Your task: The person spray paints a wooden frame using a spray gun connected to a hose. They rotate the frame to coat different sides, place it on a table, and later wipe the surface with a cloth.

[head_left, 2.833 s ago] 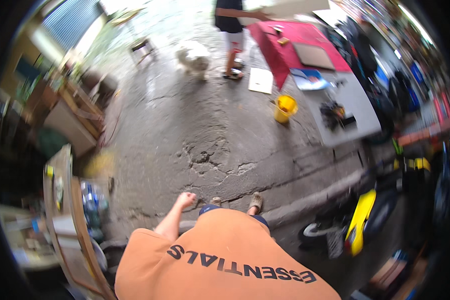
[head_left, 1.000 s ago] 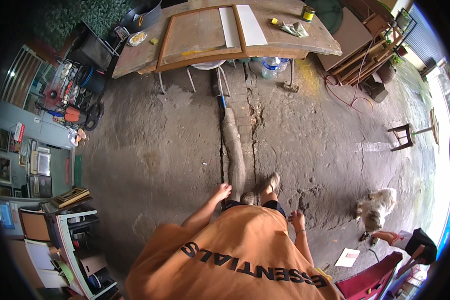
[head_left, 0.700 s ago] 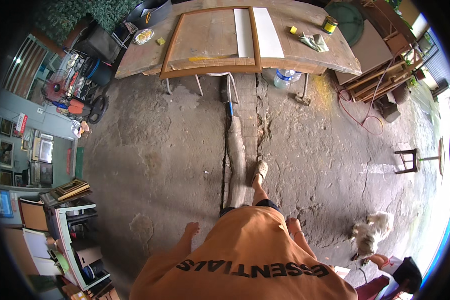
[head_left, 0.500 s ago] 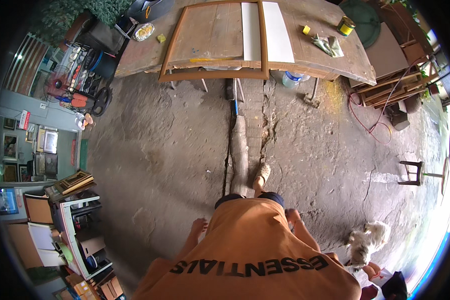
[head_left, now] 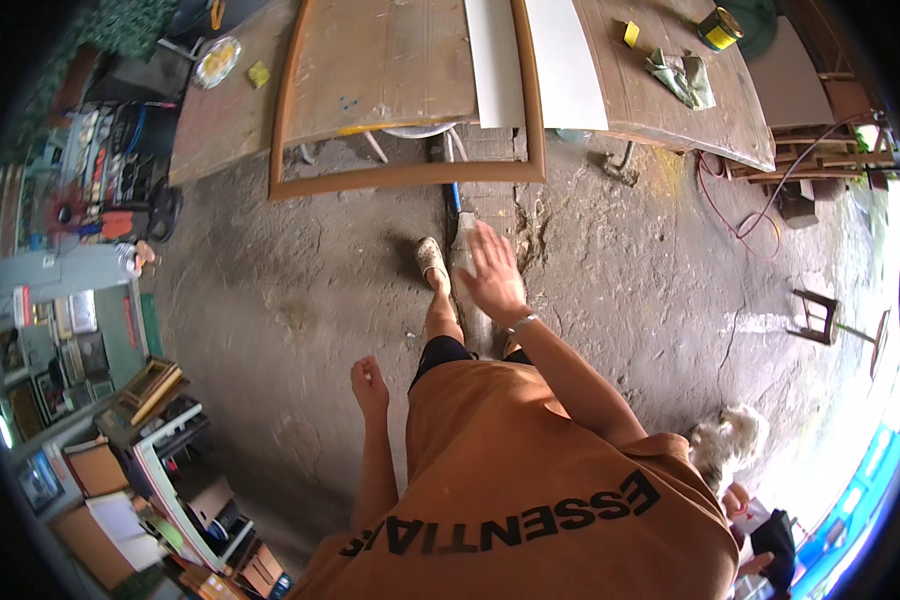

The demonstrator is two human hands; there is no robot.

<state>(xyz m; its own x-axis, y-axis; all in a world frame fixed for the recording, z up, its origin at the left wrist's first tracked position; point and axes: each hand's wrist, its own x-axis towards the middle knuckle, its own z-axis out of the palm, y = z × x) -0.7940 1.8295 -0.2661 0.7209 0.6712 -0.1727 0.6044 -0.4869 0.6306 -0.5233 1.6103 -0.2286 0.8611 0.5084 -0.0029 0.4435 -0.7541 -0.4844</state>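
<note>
My right hand is held out in front of me, fingers stretched and spread, with nothing in it. A bracelet circles that wrist. My left hand hangs at my left side with its fingers curled in, and no object shows in it. Ahead, a brown wooden frame lies on the worktable, its near bar jutting past the table's front edge. White strips of board lie lengthwise at the frame's right side, one of them inside it. Both hands are apart from the frame and the table.
On the table sit a tin, a crumpled cloth, a yellow block and a foil-like plate. A white dog, a stool and a hose are right. Shelving stands left; another person's hand shows lower right.
I have stepped closer to the table and frame. My right hand has swung up and forward from my side; my left hand has moved slightly forward. The other foot now leads.
</note>
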